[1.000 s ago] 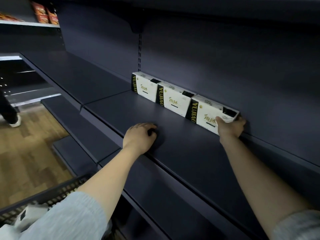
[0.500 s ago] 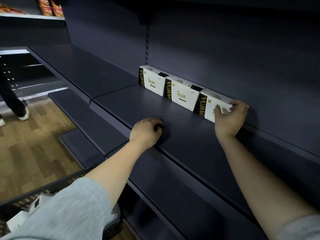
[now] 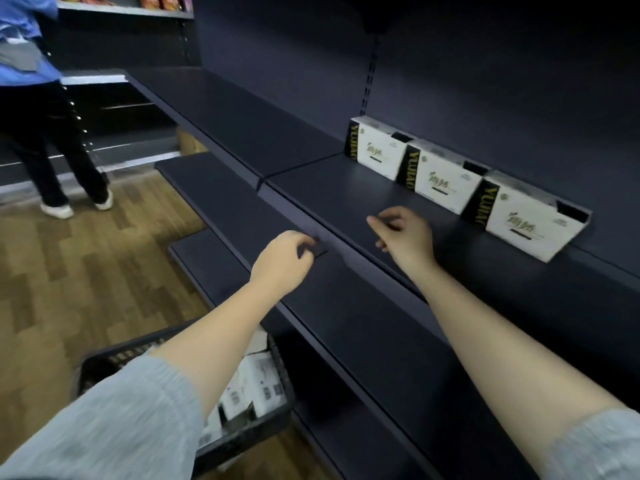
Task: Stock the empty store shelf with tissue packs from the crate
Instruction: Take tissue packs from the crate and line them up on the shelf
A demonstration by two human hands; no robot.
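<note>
Three white tissue packs with black-and-gold ends stand in a row against the back of the dark shelf (image 3: 346, 199): a left pack (image 3: 377, 150), a middle pack (image 3: 443, 180) and a right pack (image 3: 526, 220). My right hand (image 3: 405, 233) hovers empty over the shelf in front of them, fingers loosely curled, apart from the packs. My left hand (image 3: 285, 259) hangs loosely curled at the shelf's front edge and holds nothing. Below my left arm, the black crate (image 3: 263, 420) holds more white packs (image 3: 249, 382).
Lower dark shelves (image 3: 221, 192) step out under the stocked one. A person in a blue top (image 3: 38, 109) stands on the wooden floor (image 3: 86, 265) at the far left. Snack packets (image 3: 162, 0) sit on a high shelf behind.
My right hand has let go of the right pack and drawn back toward me and left. My left hand has slid back to the shelf's front edge. The view has swung left.
</note>
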